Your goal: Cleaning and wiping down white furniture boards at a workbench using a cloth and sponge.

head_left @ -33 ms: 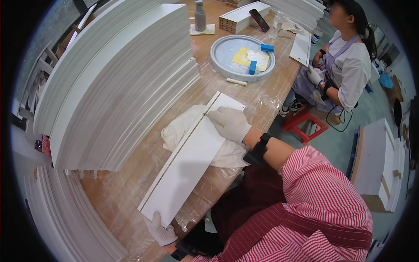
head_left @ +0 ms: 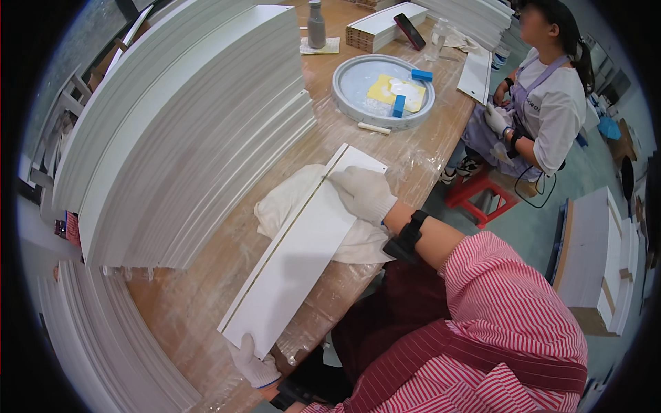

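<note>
A long white panel (head_left: 292, 258) with a narrow brownish groove along its left side lies slantwise over a crumpled white cloth (head_left: 275, 203). My left hand (head_left: 253, 363), in a white knit glove, grips the panel's near end, thumb on top and the other fingers hidden beneath. Toward the far end, my gloved right hand (head_left: 365, 195) presses on the panel with its fingers curled together beside the groove. Whatever those fingers may hold is hidden.
Tall stacks of white panels (head_left: 206, 138) stand along the left. Farther back, a round grey tray (head_left: 337, 93) holds blue blocks (head_left: 399, 106) and a yellow sheet. A grey bottle (head_left: 316, 27) and a phone (head_left: 410, 32) are beyond. A co-worker (head_left: 551, 103) sits at the right.
My right hand's fingers have shifted very slightly and look more curled. The panel and my left hand stay where they were.
</note>
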